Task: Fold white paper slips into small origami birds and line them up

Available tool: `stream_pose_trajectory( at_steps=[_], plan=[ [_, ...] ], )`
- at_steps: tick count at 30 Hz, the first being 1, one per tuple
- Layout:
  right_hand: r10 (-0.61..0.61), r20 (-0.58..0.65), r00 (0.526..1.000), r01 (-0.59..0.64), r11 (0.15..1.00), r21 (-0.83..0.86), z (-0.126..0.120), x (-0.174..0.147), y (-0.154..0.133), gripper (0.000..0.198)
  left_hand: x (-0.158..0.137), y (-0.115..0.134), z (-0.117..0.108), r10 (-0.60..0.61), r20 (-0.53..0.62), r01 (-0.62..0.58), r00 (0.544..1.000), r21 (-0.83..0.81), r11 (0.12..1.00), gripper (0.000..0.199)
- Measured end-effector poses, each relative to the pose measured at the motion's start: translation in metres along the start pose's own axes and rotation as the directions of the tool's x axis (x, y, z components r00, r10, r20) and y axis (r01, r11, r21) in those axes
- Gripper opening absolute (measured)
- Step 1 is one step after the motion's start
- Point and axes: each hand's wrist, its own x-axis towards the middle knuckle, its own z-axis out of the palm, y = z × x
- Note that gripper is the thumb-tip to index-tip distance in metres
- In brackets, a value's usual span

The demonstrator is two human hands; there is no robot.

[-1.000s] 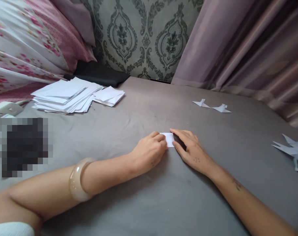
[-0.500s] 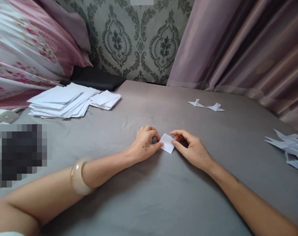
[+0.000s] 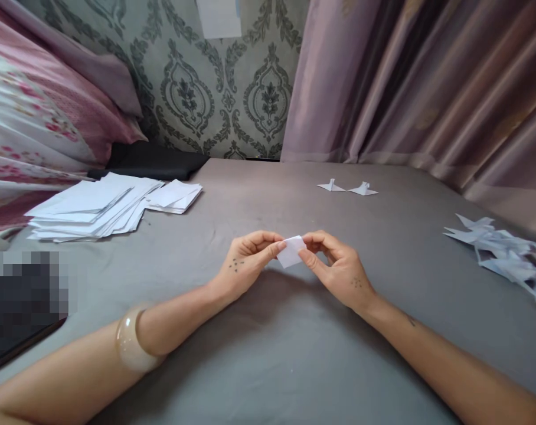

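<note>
A small folded piece of white paper (image 3: 291,252) is held up between my two hands, just above the grey sheet. My left hand (image 3: 250,257) pinches its left edge, with the thumb in front and the fingers curled behind. On the opposite edge, my right hand (image 3: 334,262) grips the paper between thumb and fingers. The paper looks roughly square, with a straight upper edge facing away from me. A pale bangle (image 3: 135,341) circles my left forearm.
Stacked white paper sheets (image 3: 86,206) lie at the left, beside a smaller stack of paper squares (image 3: 173,196). Two folded paper birds (image 3: 363,189) rest at the back right. A heap of folded paper shapes (image 3: 502,248) lies at the far right. Curtains (image 3: 383,88) hang behind.
Both hands have lifted the folded paper slightly off the sheet and tightened their hold on its sides. The paper has turned a little. My view has tilted up and shifted right.
</note>
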Motion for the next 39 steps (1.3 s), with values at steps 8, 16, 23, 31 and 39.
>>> stream_pose_trajectory(
  at_steps=[8,16,23,31,39],
  plan=[
    [0.046,0.027,0.999,-0.048,0.995,0.088,-0.0013,-0.0018,-0.0046,0.013,-0.0048,0.0001,0.0015,0.005,0.053,-0.007,0.999,0.032,0.999,0.023],
    [0.062,-0.020,0.998,-0.059,0.992,0.109,-0.0026,-0.0019,-0.0073,0.013,-0.0041,0.0041,-0.0002,-0.015,-0.050,0.022,0.999,0.134,0.991,0.021],
    [0.093,0.005,0.996,-0.092,0.982,0.166,-0.0050,-0.0010,-0.0042,0.013,-0.0048,0.0037,0.0003,-0.053,-0.031,0.057,0.998,0.133,0.989,0.021],
    [0.145,0.035,0.989,-0.149,0.968,0.204,-0.0061,0.0002,-0.0039,0.010,-0.0039,0.0032,0.0008,-0.075,0.003,0.074,0.997,0.094,0.993,0.019],
    [0.148,0.037,0.988,-0.152,0.969,0.195,-0.0069,0.0007,-0.0038,0.010,-0.0043,0.0046,0.0014,-0.072,0.019,0.071,0.997,0.079,0.994,0.018]
  ],
)
